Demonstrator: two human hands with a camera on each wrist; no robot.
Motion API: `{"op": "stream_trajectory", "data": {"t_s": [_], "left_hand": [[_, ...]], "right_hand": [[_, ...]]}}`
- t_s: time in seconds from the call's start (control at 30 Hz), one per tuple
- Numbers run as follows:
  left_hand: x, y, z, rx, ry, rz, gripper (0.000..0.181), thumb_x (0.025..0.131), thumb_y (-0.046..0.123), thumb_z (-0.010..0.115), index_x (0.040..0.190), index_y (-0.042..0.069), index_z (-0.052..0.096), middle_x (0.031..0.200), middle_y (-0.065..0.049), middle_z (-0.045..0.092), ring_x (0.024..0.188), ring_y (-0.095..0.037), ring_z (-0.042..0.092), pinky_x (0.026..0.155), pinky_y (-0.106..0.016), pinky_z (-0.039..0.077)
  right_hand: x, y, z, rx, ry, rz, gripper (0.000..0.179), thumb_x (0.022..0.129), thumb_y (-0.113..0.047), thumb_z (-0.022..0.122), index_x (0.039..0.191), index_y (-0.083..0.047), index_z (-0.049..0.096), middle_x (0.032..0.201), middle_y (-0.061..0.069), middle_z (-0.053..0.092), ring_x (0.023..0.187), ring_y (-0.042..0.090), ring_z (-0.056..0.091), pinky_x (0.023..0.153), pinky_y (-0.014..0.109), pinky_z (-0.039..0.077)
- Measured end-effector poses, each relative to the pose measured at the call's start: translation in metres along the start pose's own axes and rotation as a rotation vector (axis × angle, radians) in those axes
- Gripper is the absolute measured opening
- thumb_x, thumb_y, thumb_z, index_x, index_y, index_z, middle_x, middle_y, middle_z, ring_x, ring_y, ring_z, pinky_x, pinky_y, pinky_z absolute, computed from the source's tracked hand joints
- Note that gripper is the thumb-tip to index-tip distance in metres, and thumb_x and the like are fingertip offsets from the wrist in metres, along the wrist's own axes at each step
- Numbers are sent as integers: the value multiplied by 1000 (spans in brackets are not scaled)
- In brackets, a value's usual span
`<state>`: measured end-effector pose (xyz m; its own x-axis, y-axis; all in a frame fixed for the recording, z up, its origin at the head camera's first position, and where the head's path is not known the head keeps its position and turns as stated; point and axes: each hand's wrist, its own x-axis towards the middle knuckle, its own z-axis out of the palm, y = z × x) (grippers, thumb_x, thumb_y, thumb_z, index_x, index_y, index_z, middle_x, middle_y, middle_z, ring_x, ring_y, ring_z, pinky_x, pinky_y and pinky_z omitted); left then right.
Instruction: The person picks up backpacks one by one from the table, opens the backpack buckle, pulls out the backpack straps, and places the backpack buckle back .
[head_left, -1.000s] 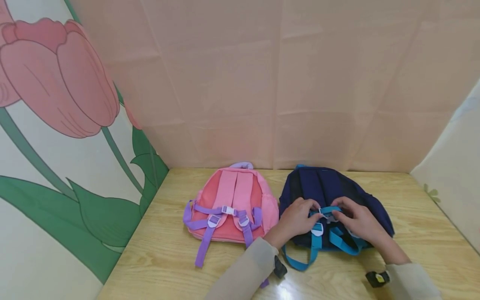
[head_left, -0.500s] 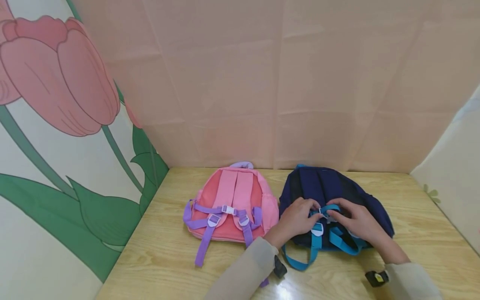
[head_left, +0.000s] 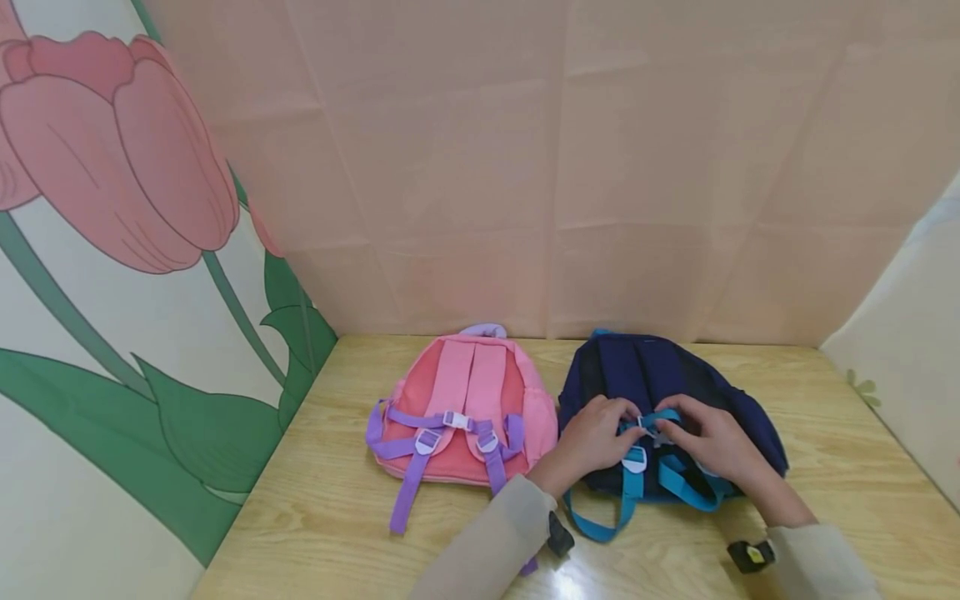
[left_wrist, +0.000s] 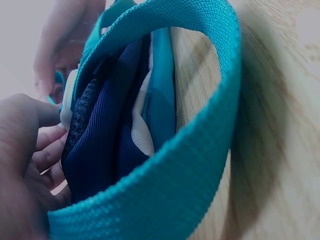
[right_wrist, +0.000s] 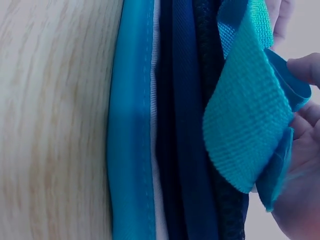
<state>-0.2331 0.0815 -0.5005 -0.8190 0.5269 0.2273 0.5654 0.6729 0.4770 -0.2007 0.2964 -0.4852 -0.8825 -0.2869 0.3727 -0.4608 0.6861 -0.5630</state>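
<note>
A navy backpack (head_left: 618, 358) lies with its shoulder straps upward on the right half of the table. My left hand (head_left: 594, 435) pinches the left part of its teal chest strap, beside a small pale buckle (head_left: 651, 432). On the other side, my right hand (head_left: 712, 440) pinches the teal chest strap (head_left: 663, 415) between thumb and fingers. Much of the buckle is hidden by fingertips. A teal webbing loop (left_wrist: 227, 100) bulges across the left wrist view. In the right wrist view, a teal strap (right_wrist: 250, 115) hangs before the right hand.
Close by on the left lies a pink backpack (head_left: 472, 375) with purple straps and a white chest buckle (head_left: 457, 421). Both bags rest on a wooden table (head_left: 315, 500). Behind is a pinkish hanging cloth (head_left: 450, 167); a tulip-patterned panel (head_left: 135, 150) stands at left.
The right hand's fingers and thumb have shifted slightly left along the teal strap, closer to the left hand. The left hand and both backpacks keep their places.
</note>
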Motion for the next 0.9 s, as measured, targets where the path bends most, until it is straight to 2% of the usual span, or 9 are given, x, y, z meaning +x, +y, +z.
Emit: {"op": "stream_trajectory", "data": {"t_s": [0.27, 0.4, 0.53, 0.7, 0.9], "left_hand": [[0, 0, 0, -9, 4, -3, 23, 99, 44, 63, 116, 30, 67, 104, 16, 62, 93, 2, 52, 73, -11, 42], [-1, 0, 0, -20, -2, -10, 23, 100, 44, 62, 117, 30, 67, 104, 15, 62, 93, 2, 52, 74, -12, 43], [-1, -1, 0, -16, -3, -9, 22, 100, 44, 62, 116, 30, 67, 104, 15, 62, 93, 1, 52, 74, -12, 43], [0, -1, 0, -1, 1, 2, 22, 100, 44, 62, 117, 30, 67, 103, 16, 62, 93, 2, 52, 75, -11, 42], [-1, -1, 0, 10, 1, 16, 23, 100, 43, 61, 118, 30, 67, 104, 16, 63, 95, 2, 53, 76, -9, 42]], "right_hand": [[-4, 3, 0, 8, 9, 12, 14, 97, -11, 68, 110, -13, 64, 75, -6, 55, 61, 4, 48, 53, 25, 40], [-3, 4, 0, -18, 11, -17, 23, 96, -8, 68, 119, -13, 67, 93, 1, 68, 69, 3, 52, 59, 24, 44], [-2, 4, 0, -49, 8, -53, 25, 95, -6, 68, 119, -14, 69, 113, 6, 70, 86, 2, 56, 70, 23, 50], [-1, 4, 2, -64, -2, -76, 22, 95, -6, 68, 116, -12, 69, 112, 5, 70, 92, 2, 57, 73, 24, 52], [-1, 1, 3, -83, -15, -48, 16, 98, -15, 68, 114, -14, 70, 109, 2, 71, 91, 4, 60, 74, 28, 53]]}}
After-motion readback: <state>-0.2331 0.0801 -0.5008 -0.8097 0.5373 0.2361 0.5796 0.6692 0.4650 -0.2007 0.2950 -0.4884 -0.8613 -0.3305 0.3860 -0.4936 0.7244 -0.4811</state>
